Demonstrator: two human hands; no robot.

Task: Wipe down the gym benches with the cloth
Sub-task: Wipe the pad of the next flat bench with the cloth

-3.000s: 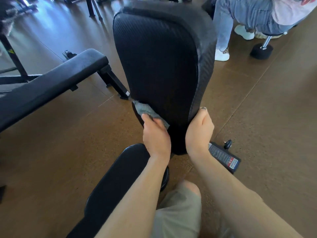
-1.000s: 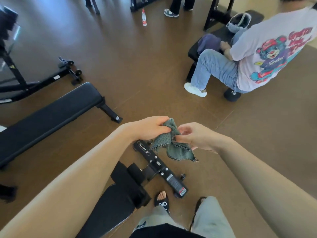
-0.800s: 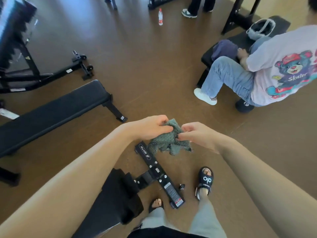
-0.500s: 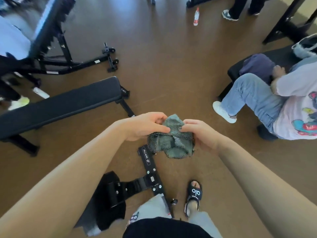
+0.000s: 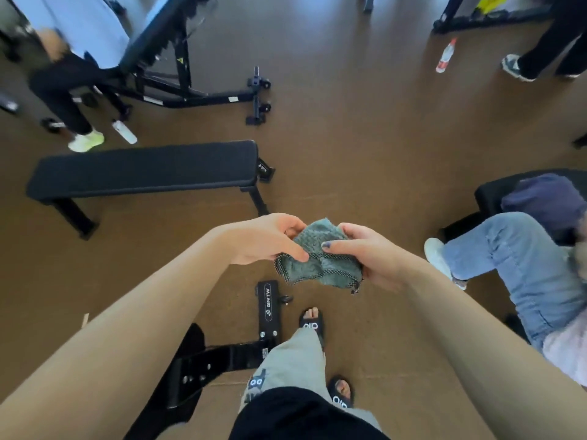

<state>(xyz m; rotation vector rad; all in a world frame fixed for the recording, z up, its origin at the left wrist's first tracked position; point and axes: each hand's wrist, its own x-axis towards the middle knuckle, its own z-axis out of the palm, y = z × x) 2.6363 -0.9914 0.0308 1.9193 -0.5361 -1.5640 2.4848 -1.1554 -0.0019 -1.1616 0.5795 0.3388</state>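
On the brown gym floor (image 5: 349,138) stand one flat bench (image 5: 143,168) and one inclined bench (image 5: 152,36), two bottles lying about, while left hand (image 5: 266,239) and right hand (image 5: 365,252) pinch the bunched cloth (image 5: 317,258) midair.

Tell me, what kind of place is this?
Most likely a gym: a flat padded bench stands on the brown floor, an adjustable bench frame sits behind it, and water bottles lie about.
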